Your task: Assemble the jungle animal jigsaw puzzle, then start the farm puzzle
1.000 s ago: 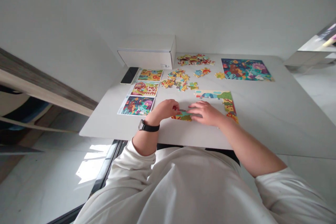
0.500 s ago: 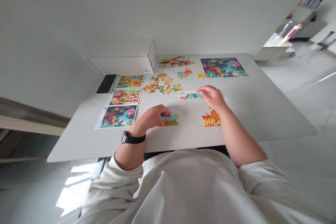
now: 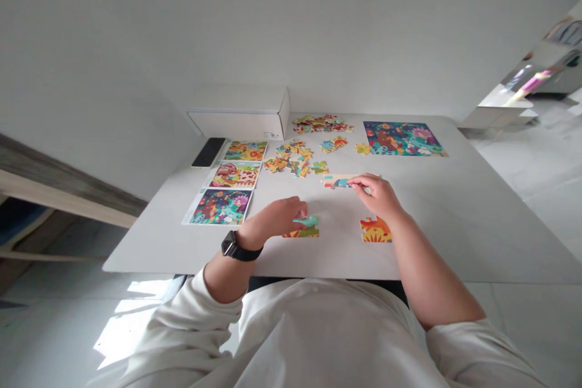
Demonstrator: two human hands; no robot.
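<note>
My left hand [image 3: 278, 218] lies curled on the white table [image 3: 431, 236], its fingertips just above a joined jigsaw section [image 3: 302, 228] with a teal piece on top. My right hand [image 3: 375, 195] pinches the right end of a strip of jigsaw pieces [image 3: 335, 182] showing a blue arch. Below that hand, a separate orange and yellow jigsaw section [image 3: 376, 230] lies untouched. Farther off are a finished blue jigsaw puzzle [image 3: 402, 139], loose jigsaw pieces [image 3: 288, 157] and a heap of pieces [image 3: 322, 124].
Three picture cards [image 3: 221, 207] line the table's left side, with a black phone [image 3: 208, 152] beyond them. A white cardboard box [image 3: 239, 115] stands at the far edge. A black watch [image 3: 242, 246] circles my left wrist.
The corner section seen a second ago is now apart: my right hand holds the strip away from the orange section. My left hand has shifted slightly, and the head view has moved.
</note>
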